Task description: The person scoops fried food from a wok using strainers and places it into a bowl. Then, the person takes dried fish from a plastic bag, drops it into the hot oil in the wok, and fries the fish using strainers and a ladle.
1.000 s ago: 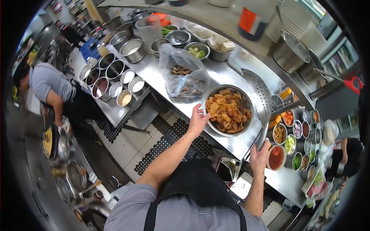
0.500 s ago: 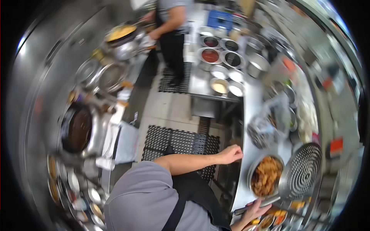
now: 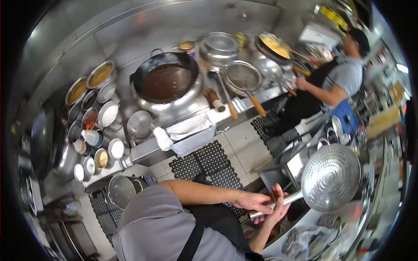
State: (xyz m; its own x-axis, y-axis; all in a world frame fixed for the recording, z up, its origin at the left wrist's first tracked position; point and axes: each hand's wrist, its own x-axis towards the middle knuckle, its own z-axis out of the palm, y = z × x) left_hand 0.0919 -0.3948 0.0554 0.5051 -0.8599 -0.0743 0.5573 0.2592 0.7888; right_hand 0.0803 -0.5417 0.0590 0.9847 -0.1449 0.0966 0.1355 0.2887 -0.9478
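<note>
A large round metal skimmer [image 3: 332, 178], full of small holes, is raised at the right of the view. Its handle runs down to the left and passes between my two hands. My left hand [image 3: 254, 202] has its fingers closed on the handle near its end. Beside it my right hand [image 3: 281, 205] lies around the handle from behind, some fingers pointing upward. The hands touch or overlap, so part of the grip is hidden. The skimmer's bowl holds nothing that I can see.
A wok of dark liquid [image 3: 167, 82] sits on the range, with a wire strainer [image 3: 243, 77] to its right. Several sauce containers [image 3: 108, 114] stand at the left. A co-worker [image 3: 335, 74] stands by another wok at the back right. Black mats [image 3: 209, 163] cover the floor.
My view has swung left toward the range, and the bowl of fried pieces is out of sight. The skimmer has come off the counter side, and my left hand has joined my right on its handle.
</note>
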